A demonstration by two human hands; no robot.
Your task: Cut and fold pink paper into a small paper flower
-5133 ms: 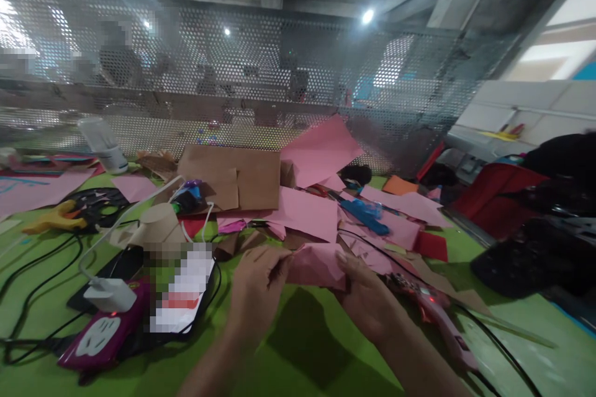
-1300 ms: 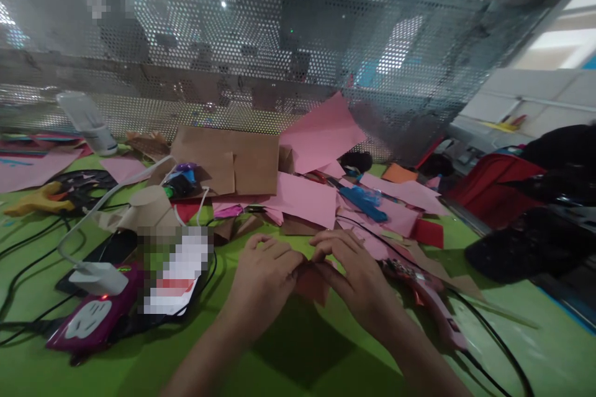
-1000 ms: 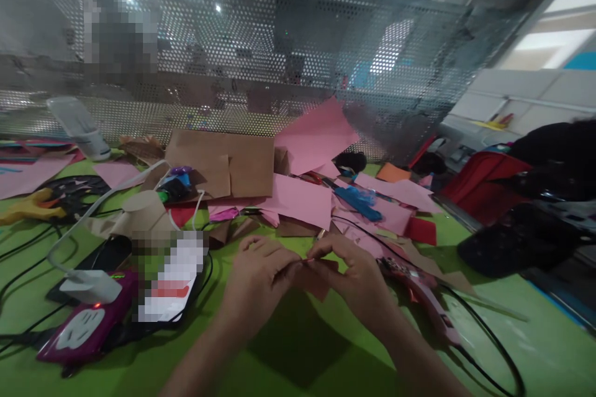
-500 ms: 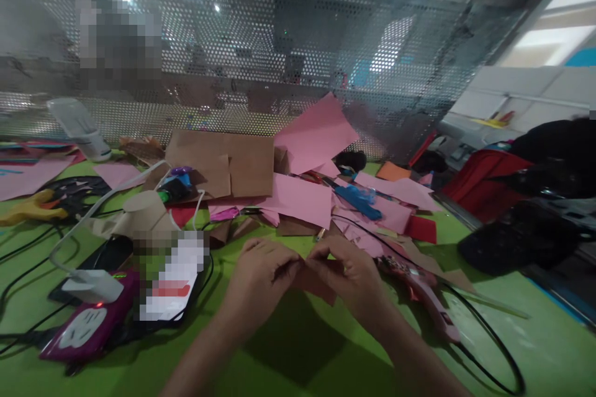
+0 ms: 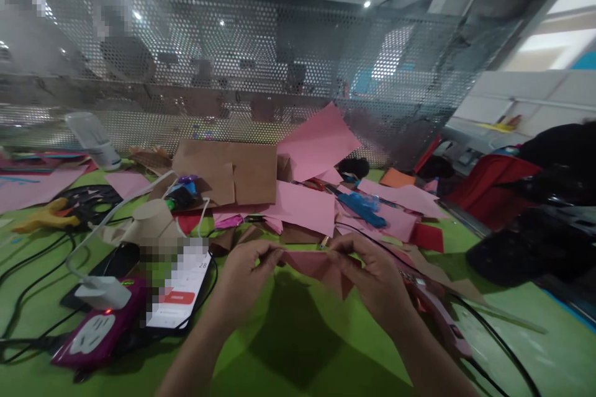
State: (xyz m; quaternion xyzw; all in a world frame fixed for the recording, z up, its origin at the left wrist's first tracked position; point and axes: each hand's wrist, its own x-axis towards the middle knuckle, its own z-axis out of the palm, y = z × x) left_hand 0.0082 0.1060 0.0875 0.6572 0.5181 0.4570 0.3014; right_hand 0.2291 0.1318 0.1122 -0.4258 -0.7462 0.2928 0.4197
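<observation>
The left hand (image 5: 242, 279) and the right hand (image 5: 375, 273) each pinch an end of a folded pink paper (image 5: 314, 265), stretched between them above the counter (image 5: 261, 372), just below the frame's centre. At lower left, a phone (image 5: 189, 279) shows "28" high on its screen; its red button's lettering is illegible. The bottle (image 5: 95, 141), farther left, bears blurred print.

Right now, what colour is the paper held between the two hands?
The held paper is pink; the head view, the only one, shows it best.
</observation>
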